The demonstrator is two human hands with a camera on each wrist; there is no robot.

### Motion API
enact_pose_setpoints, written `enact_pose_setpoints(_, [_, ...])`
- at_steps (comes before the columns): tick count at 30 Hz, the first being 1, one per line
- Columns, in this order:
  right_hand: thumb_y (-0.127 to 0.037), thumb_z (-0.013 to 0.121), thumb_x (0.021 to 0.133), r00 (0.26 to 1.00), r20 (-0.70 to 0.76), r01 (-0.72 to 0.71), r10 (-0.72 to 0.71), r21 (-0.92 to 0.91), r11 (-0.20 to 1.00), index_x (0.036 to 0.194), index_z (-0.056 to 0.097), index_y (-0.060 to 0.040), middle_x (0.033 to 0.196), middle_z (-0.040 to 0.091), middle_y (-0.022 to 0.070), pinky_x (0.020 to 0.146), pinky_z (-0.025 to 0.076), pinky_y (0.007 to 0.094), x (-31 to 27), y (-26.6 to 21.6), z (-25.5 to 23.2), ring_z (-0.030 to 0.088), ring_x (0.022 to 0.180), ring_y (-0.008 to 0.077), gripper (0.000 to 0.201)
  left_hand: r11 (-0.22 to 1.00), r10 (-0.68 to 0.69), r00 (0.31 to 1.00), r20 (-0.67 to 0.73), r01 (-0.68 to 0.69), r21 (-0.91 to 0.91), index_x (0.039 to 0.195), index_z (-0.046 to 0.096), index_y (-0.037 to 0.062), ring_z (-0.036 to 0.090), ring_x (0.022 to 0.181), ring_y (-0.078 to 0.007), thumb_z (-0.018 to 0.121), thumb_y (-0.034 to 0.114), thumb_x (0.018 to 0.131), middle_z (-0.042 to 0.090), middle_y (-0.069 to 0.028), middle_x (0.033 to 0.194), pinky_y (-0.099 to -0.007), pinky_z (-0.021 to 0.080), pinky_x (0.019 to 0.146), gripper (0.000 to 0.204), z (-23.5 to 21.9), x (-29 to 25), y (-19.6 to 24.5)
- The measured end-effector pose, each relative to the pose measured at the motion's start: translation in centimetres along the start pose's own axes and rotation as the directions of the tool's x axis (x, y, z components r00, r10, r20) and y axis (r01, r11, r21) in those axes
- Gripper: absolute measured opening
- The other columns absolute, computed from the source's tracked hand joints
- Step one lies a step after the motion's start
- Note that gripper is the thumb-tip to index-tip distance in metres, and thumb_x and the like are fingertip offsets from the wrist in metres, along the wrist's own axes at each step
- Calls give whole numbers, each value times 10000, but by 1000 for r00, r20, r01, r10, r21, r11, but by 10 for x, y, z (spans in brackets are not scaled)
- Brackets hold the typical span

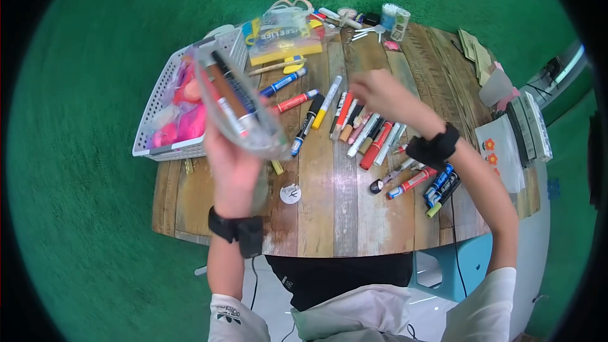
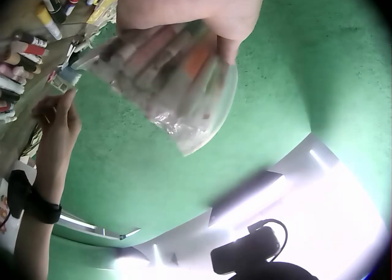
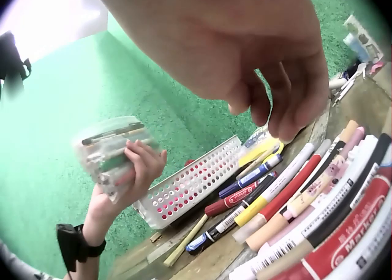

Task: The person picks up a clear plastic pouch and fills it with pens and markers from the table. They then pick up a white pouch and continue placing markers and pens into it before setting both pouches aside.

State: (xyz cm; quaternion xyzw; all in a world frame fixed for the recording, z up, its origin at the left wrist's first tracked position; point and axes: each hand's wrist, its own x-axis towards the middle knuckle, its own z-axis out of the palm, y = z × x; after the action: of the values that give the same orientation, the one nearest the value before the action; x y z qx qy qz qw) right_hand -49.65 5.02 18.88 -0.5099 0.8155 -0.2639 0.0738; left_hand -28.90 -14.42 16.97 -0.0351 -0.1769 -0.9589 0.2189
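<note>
My left hand (image 1: 234, 171) grips a clear plastic pouch (image 1: 269, 136) raised above the table's left part. Several markers show through its side, among them a brown one (image 1: 229, 92); in the left wrist view the pouch (image 2: 184, 117) hangs below the palm. Over the loose markers in the middle hovers my right hand (image 1: 389, 96), its fingers loosely bent and holding nothing. Below and beside it lie a red marker (image 1: 377, 145), a yellow-and-white marker (image 1: 327, 102) and a black marker (image 1: 308, 125). A red marker (image 1: 296, 101) and a blue marker (image 1: 278, 83) lie nearer the pouch.
A white perforated basket (image 1: 142, 133) with pink items stands at the left. Behind are a yellow package (image 1: 285, 54) and small white sticks (image 1: 362, 33). More markers (image 1: 411, 183) lie near the right forearm. Papers (image 1: 500, 152) and a white cup (image 1: 496, 87) occupy the right edge.
</note>
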Motion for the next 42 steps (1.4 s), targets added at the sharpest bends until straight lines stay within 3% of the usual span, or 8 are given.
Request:
enact_pose_setpoints(5, [-16, 574, 776, 948, 96, 312, -302, -114, 943, 1020, 576, -7, 817, 666, 191, 644, 541, 452, 6, -67, 70, 677, 756, 376, 245, 993, 38, 999, -32, -42, -114, 1288, 481, -18, 543, 991, -293, 535, 354, 950, 561, -180, 1101, -421, 469, 917, 505, 22, -25, 19])
enact_pose_setpoints(9, [-28, 645, 752, 962, 204, 204, -181, -100, 974, 913, 623, 34, 841, 678, 224, 676, 562, 423, -4, -120, 116, 688, 817, 377, 174, 997, 29, 999, -42, -32, -71, 1293, 503, 7, 527, 970, -260, 547, 333, 952, 548, -151, 1085, -382, 451, 881, 474, 36, -34, 24])
enact_pose_setpoints(16, [-35, 648, 756, 941, 197, 278, -275, 9, 960, 824, 639, 18, 844, 678, 226, 662, 555, 437, -17, -103, 133, 690, 810, 373, 86, 996, 88, 991, -103, -91, -25, 1257, 523, 7, 525, 962, -266, 553, 348, 952, 553, -149, 1054, -383, 450, 876, 458, 38, -42, 28])
enact_pose_setpoints(22, [-20, 591, 803, 898, 169, 408, -407, 27, 912, 963, 584, 40, 671, 618, 219, 600, 533, 477, -64, -89, 109, 654, 689, 409, 170, 996, 28, 998, -49, -32, -80, 1238, 526, 4, 529, 974, -271, 560, 326, 950, 555, -152, 1062, -389, 453, 886, 434, 33, -30, 18])
enact_pose_setpoints(25, [-1, 609, 755, 932, 261, 223, -252, 134, 965, 793, 604, 40, 714, 624, 235, 646, 525, 484, -93, -101, 73, 648, 740, 425, 56, 994, 10, 1000, -19, -12, -112, 1251, 513, -1, 539, 970, -282, 560, 325, 951, 567, -168, 1083, -400, 458, 894, 446, 29, -21, 5])
enact_pose_setpoints(35, [-95, 562, 787, 969, 242, -111, 45, 268, 957, 870, 655, 5, 655, 600, 207, 658, 489, 442, -155, -72, -22, 632, 670, 363, 160, 997, -1, 999, -39, 4, 81, 1248, 504, -23, 544, 984, -253, 556, 340, 951, 573, -147, 1101, -397, 460, 916, 471, 22, 23, -54])
enact_pose_setpoints(37, [-117, 575, 833, 960, 214, -232, 183, 233, 944, 915, 661, 2, 644, 602, 176, 616, 487, 372, -162, -67, -44, 648, 639, 265, 168, 992, -91, 994, 56, 86, 90, 1250, 504, -15, 548, 1021, -265, 545, 362, 956, 580, -150, 1115, -415, 460, 948, 480, 14, 25, -65])
enact_pose_setpoints(42, [-186, 552, 940, 961, -32, -226, 276, 487, 844, 1028, 651, 19, 743, 653, 83, 591, 466, 258, -176, -55, -82, 625, 646, 111, 244, 988, -103, 987, -120, 116, 101, 1252, 503, -27, 578, 1021, -286, 500, 417, 975, 600, -163, 1109, -425, 480, 931, 524, 0, 28, -92])
